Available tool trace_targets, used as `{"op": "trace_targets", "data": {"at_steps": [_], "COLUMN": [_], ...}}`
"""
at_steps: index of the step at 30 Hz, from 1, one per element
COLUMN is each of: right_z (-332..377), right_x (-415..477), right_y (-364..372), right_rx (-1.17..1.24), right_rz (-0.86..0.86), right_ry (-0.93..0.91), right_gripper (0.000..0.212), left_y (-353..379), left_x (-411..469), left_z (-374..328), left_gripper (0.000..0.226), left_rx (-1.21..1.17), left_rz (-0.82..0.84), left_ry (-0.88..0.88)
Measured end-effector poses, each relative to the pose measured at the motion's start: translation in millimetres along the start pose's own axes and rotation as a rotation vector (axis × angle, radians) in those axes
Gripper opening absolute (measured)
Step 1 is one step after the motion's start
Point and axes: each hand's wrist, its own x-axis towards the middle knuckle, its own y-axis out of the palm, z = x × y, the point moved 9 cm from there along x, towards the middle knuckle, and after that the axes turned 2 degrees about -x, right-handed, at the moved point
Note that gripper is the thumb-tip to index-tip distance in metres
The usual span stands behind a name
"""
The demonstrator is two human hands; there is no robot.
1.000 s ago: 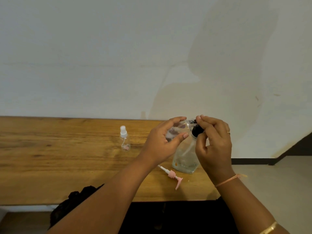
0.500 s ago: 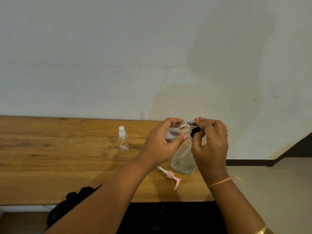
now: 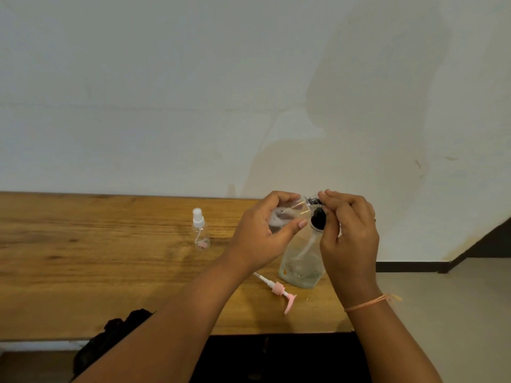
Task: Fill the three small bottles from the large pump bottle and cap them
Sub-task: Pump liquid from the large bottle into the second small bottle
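Holding a small clear bottle (image 3: 287, 214) on its side in the left hand (image 3: 262, 236), body clasped by curled fingers and thumb, neck pointing right. Pinching a dark cap (image 3: 314, 201) at that neck with the right hand (image 3: 348, 233), fingertips closed on it; seated on the thread or not, hard to tell. Both held just above the large clear bottle (image 3: 301, 264), upright near the front edge of the wooden table (image 3: 110, 272). Pink pump head (image 3: 279, 290) lying flat just beside its base. Small spray bottle (image 3: 200, 233), white-topped, upright well off to the left.
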Motion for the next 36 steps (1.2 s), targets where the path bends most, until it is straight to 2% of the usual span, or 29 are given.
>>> {"op": "trace_targets", "data": {"at_steps": [9, 21, 27, 36], "right_z": [1.4, -7.8, -2.1, -4.0], "right_x": [-4.4, -8.3, -0.4, -4.0], "right_y": [-1.2, 8.5, 0.9, 6.0], "right_rx": [0.069, 0.087, 0.177, 0.083], "right_rz": [-0.022, -0.021, -0.036, -0.032], "right_ry": [0.082, 0.042, 0.142, 0.060], "right_gripper": [0.024, 0.026, 0.025, 0.025], "left_y": [-1.4, 0.7, 1.3, 3.4], "left_x": [-4.1, -2.3, -2.0, -1.4], "left_z": [-1.0, 5.2, -5.1, 1.5], "left_gripper": [0.034, 0.034, 0.035, 0.036], "left_rx": [-0.006, 0.004, -0.007, 0.002], "left_rz": [0.000, 0.000, -0.020, 0.001], "left_ry": [0.002, -0.015, 0.039, 0.026]}}
